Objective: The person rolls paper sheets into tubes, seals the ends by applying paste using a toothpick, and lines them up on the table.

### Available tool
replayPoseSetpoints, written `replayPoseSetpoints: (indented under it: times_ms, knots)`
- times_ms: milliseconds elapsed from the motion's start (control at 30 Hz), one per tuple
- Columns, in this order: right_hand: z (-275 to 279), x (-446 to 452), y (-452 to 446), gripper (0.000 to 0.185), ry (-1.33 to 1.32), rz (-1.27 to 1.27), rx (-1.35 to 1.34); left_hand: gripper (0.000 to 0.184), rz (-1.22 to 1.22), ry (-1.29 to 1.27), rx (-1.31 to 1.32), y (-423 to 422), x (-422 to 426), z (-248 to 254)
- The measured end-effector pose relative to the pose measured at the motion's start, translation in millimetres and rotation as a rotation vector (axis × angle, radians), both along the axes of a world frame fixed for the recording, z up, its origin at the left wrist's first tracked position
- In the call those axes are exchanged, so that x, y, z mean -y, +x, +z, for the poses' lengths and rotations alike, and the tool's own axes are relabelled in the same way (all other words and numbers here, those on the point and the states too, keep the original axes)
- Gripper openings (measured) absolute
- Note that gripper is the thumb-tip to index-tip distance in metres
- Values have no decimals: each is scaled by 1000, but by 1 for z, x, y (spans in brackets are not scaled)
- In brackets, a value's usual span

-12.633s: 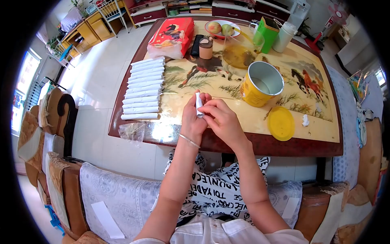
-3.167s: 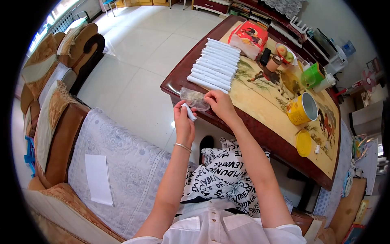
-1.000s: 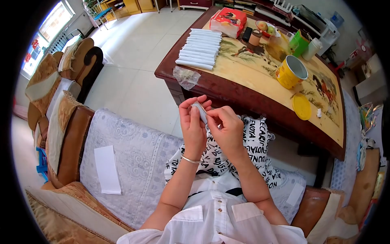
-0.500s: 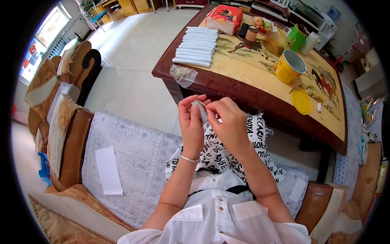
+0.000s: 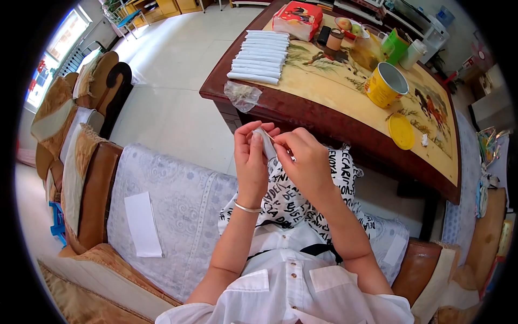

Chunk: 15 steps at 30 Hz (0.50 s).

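My left hand [image 5: 252, 164] is closed around a whitish rolled piece of paper [image 5: 266, 144], held upright above my lap. Pinched in the fingers of my right hand [image 5: 306, 161] is a thin pale stick [image 5: 271, 137], its tip at the upper part of the roll. Whether the stick touches the inside or the edge of the paper I cannot tell. Ahead on the table, a row of several white paper rolls [image 5: 259, 56] lies side by side, and a crumpled clear plastic bag [image 5: 242, 96] rests at the near corner.
The dark-edged wooden table [image 5: 302, 105] also bears an open yellow can [image 5: 379, 92], a yellow lid [image 5: 401, 131], a red package [image 5: 295, 20], a glass pitcher [image 5: 364, 56] and a green box [image 5: 395, 46]. Folded white paper [image 5: 143, 224] lies on the sofa cover [image 5: 183, 200] to my left.
Both hands stay together over my lap with small finger movements. The stick's angle at the paper roll has shifted slightly. The table things have not moved.
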State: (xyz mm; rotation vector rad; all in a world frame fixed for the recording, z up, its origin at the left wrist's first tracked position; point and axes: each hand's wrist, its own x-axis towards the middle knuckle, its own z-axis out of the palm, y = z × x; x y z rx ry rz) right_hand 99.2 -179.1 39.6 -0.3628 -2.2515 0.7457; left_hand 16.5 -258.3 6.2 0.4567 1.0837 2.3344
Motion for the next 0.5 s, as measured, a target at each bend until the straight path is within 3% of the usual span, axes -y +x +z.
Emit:
replayPoseSetpoints:
  times_ms: [167,400,500]
  knots:
    - [-7,6,12,8,-66,23,143,22,39,-13,52,-6,0,-2]
    - [-10,5,10,8,-61,-10,71,24,24,61,119,-7,-1,-5]
    - [-8,8,16,8,-49,-11,161,25,53,64,154,-10,0,-5]
